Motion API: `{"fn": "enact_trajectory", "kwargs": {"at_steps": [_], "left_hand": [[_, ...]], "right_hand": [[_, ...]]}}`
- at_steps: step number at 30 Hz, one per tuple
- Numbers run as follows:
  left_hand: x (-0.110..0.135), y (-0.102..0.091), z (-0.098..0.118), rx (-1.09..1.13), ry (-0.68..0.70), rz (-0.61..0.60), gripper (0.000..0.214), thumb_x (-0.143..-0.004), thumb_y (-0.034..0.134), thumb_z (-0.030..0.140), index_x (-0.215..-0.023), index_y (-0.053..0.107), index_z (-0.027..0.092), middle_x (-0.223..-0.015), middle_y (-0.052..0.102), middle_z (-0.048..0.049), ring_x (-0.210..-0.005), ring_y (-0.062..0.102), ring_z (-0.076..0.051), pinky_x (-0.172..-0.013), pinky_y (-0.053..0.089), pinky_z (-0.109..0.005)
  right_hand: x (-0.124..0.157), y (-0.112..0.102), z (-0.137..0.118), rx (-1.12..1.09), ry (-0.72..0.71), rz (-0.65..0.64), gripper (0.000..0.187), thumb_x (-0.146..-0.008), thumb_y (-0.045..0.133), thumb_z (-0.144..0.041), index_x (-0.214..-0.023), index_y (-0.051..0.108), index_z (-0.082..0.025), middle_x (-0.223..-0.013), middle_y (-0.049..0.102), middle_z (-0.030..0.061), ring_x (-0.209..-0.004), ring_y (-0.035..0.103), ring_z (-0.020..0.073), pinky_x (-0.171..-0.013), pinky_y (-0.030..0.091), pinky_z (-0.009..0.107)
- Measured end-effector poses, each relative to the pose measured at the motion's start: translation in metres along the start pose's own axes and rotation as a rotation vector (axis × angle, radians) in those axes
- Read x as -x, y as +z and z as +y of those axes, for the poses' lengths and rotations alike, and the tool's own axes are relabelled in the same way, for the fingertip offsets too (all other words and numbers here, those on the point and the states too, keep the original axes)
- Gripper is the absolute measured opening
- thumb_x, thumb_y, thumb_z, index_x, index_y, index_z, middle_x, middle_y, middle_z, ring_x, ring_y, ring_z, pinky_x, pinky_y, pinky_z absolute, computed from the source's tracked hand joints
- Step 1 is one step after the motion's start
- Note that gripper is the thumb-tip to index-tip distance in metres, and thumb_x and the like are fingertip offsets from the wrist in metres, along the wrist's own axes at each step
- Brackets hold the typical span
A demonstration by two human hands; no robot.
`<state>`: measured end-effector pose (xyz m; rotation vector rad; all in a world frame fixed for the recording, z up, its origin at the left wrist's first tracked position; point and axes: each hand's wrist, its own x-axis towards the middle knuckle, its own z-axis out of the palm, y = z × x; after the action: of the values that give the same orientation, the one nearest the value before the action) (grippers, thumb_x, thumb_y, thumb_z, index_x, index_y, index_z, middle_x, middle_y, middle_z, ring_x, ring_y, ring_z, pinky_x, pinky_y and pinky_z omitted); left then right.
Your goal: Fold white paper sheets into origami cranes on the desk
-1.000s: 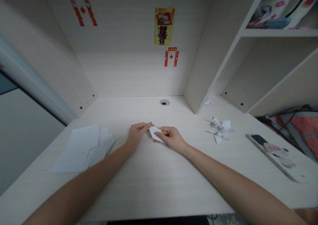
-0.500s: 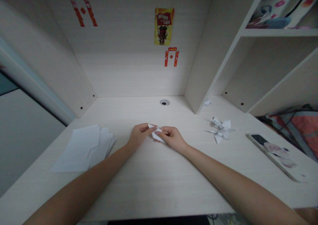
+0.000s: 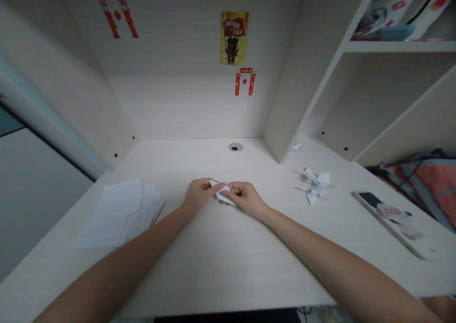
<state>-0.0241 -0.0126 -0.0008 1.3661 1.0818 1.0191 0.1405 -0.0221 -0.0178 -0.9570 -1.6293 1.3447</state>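
A small folded piece of white paper (image 3: 228, 197) is pinched between both hands above the middle of the desk. My left hand (image 3: 199, 194) is closed on its left end, thumb on top. My right hand (image 3: 246, 197) grips the right end, with its thumb close to the left one. The fingers cover much of the paper, so its full folded shape is hidden. To the right lie several folded paper cranes (image 3: 315, 185), close together. A stack of white paper sheets (image 3: 114, 209) rests on the left, beside my left forearm.
A phone in a decorated case (image 3: 392, 223) lies at the right. An upright panel (image 3: 285, 137) stands behind the cranes, with another bit of white paper (image 3: 296, 146) past it. A round cable hole (image 3: 235, 147) is at the back of the desk (image 3: 213, 266).
Both hands keep hold of the folded paper. The paper and the thumbs have shifted very slightly left, and the whole view has moved a little.
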Motion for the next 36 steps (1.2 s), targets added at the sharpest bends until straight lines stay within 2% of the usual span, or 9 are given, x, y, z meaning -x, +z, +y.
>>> {"fn": "enact_trajectory", "kwargs": {"at_steps": [4,8,14,19,25,32,36], "left_hand": [[-0.0013,-0.0034,-0.0008,-0.048,0.025,-0.016,0.029,-0.071,0.064,0.040,-0.072,0.070,0.013,-0.061,0.069,-0.0031,-0.058,0.061,-0.016,-0.059,0.045,-0.025],[-0.0021,-0.0071,-0.0005,-0.056,0.035,-0.047,0.040,-0.080,0.051,0.045,-0.078,0.073,0.012,-0.062,0.069,-0.0040,-0.064,0.062,-0.017,-0.068,0.045,-0.026],[-0.0003,-0.0078,-0.0017,-0.030,0.015,0.042,0.041,-0.077,0.055,0.047,-0.083,0.073,0.011,-0.064,0.069,-0.0056,-0.063,0.061,-0.018,-0.067,0.044,-0.027],[0.0006,-0.0069,0.0002,-0.052,0.036,0.027,0.044,-0.077,0.053,0.050,-0.082,0.074,0.011,-0.066,0.070,-0.0057,-0.066,0.061,-0.019,-0.068,0.044,-0.028],[0.0001,-0.0065,-0.0004,-0.076,0.039,0.020,0.043,-0.077,0.053,0.050,-0.081,0.074,0.011,-0.067,0.070,-0.0057,-0.070,0.061,-0.020,-0.073,0.044,-0.030],[0.0002,-0.0057,-0.0010,-0.072,0.055,0.054,0.041,-0.076,0.055,0.049,-0.077,0.074,0.012,-0.067,0.069,-0.0051,-0.067,0.060,-0.018,-0.070,0.043,-0.028],[0.0006,-0.0049,0.0000,-0.126,0.071,0.059,0.040,-0.076,0.055,0.049,-0.071,0.073,0.013,-0.062,0.067,-0.0030,-0.060,0.056,-0.015,-0.063,0.041,-0.025]], "right_hand": [[0.0006,-0.0007,-0.0023,0.042,0.013,0.016,0.039,-0.073,0.058,-0.053,-0.069,0.057,-0.014,-0.061,0.062,0.0017,-0.050,0.044,0.0084,-0.046,0.028,0.020],[0.0013,-0.0008,-0.0019,0.089,0.013,0.032,0.041,-0.073,0.058,-0.053,-0.062,0.052,-0.014,-0.052,0.051,-0.0032,-0.045,0.033,0.0060,-0.043,0.022,0.020],[0.0027,0.0004,-0.0058,0.070,0.022,0.004,0.040,-0.074,0.057,-0.053,-0.066,0.055,-0.014,-0.054,0.050,-0.0020,-0.048,0.036,0.0075,-0.045,0.025,0.021],[0.0017,-0.0004,-0.0039,0.149,-0.023,0.056,0.040,-0.076,0.054,-0.052,-0.062,0.054,-0.015,-0.053,0.039,-0.0042,-0.049,0.030,0.0074,-0.045,0.020,0.022],[-0.0003,-0.0012,-0.0020,0.179,-0.069,0.047,0.044,-0.082,0.046,-0.050,-0.055,0.047,-0.016,-0.055,0.033,-0.0033,-0.052,0.029,0.0083,-0.048,0.023,0.022],[0.0003,0.0005,-0.0025,0.208,-0.078,0.030,0.046,-0.082,0.045,-0.053,-0.055,0.049,-0.016,-0.055,0.034,-0.0026,-0.051,0.028,0.0085,-0.047,0.022,0.022],[0.0018,-0.0001,-0.0035,0.235,-0.079,0.025,0.048,-0.083,0.043,-0.053,-0.052,0.044,-0.016,-0.053,0.031,-0.0034,-0.050,0.027,0.0081,-0.046,0.021,0.023]]}}
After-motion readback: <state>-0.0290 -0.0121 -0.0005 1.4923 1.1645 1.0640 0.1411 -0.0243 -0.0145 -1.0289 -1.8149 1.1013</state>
